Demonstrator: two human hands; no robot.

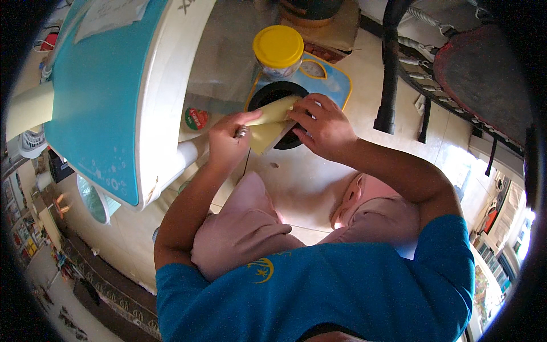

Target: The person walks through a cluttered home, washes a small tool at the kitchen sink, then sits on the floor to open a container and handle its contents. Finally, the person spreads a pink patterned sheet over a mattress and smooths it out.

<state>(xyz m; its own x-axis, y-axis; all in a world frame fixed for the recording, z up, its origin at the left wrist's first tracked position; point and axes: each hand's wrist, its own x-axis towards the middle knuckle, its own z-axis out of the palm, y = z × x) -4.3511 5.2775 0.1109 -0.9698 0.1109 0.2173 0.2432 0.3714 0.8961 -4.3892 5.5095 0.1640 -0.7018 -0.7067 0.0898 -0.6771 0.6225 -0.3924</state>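
Note:
My left hand (228,137) grips the left end of a pale yellow folded sheet (269,132), which looks like paper or thin card. A small shiny metal piece (241,131) shows at its fingers; I cannot tell what it is. At the sheet's upper right end, the fingers of my right hand (327,126) pinch it. Beneath both hands is a round black bowl or dish (267,92), partly covered by the sheet. It rests on a blue bathroom scale (337,83) with a yellow rim. Behind the bowl stands a clear jar with a yellow lid (277,46).
A blue tabletop with a white edge (98,107) rises close on my left. To the right, a small trampoline (483,81) shows metal springs and a black leg (386,107). A cardboard box (337,30) sits beyond the jar. My bent legs (243,231) are below the hands.

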